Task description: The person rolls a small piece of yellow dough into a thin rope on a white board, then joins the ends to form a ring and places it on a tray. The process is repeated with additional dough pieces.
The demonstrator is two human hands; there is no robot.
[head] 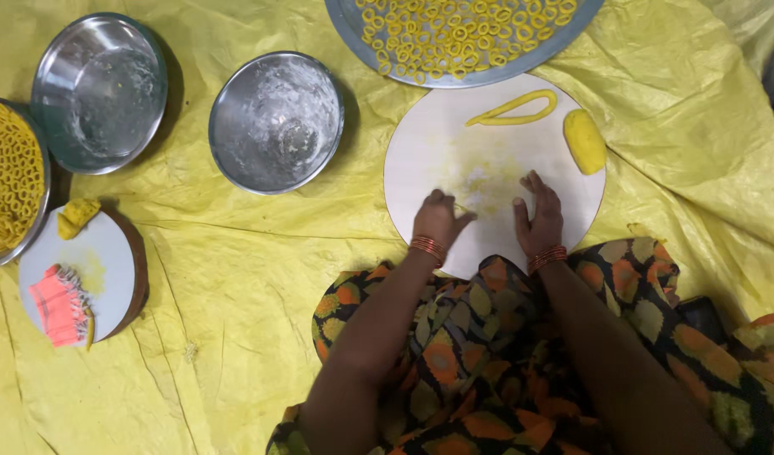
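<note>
A round white board (421,160) lies on a yellow sheet in front of me. My left hand (439,216) rests on the board's near part with fingers curled, pinching a thin bit of yellow dough. My right hand (539,215) lies flat on the board, fingers spread, holding nothing. A thin yellow dough loop (513,109) sits at the board's far edge. A yellow dough lump (584,140) sits at the right edge. Floury yellow smears mark the board between my hands.
A large steel tray (353,38) of small yellow dough rings stands beyond the board. Two empty floury steel bowls (275,122) (99,91) stand to the left. At far left are a plate of yellow rings (10,190) and a smaller round board (109,261) with dough and a pink item (58,305).
</note>
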